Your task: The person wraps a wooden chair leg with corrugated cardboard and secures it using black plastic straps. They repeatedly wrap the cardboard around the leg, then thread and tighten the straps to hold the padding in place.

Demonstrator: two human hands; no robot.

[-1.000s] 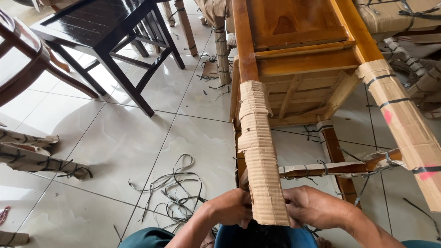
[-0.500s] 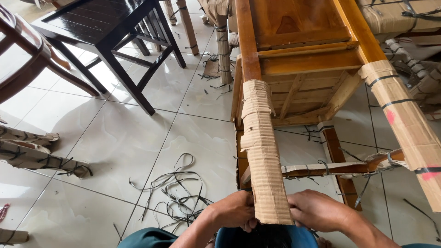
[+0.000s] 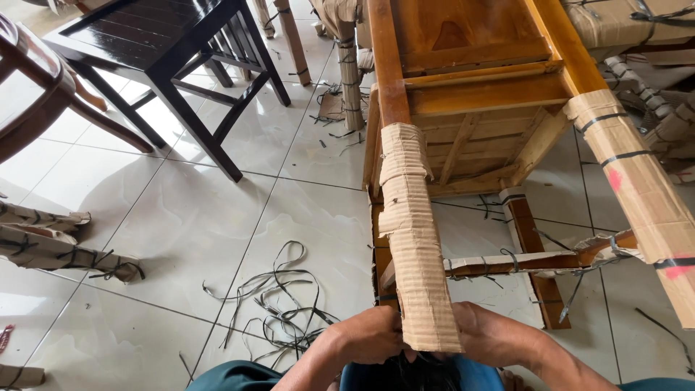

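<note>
A wooden chair (image 3: 470,94) lies tipped toward me, legs pointing at me. One leg is wrapped in a corrugated cardboard sleeve (image 3: 416,246). My left hand (image 3: 365,334) grips the near end of that sleeve from the left. My right hand (image 3: 496,334) presses it from the right. The other leg, at the right, carries cardboard bound with black straps (image 3: 637,181). A dark bunch of strap sits below my hands, partly hidden.
Loose black strapping (image 3: 279,304) lies tangled on the white tiled floor. A dark wooden table (image 3: 170,51) and a chair (image 3: 36,80) stand at the upper left. Cardboard-wrapped furniture parts (image 3: 54,242) lie at the left, more wrapped pieces (image 3: 666,123) at the right.
My hands have stayed at the sleeve's near end, shifting slightly closer together. The view has barely moved.
</note>
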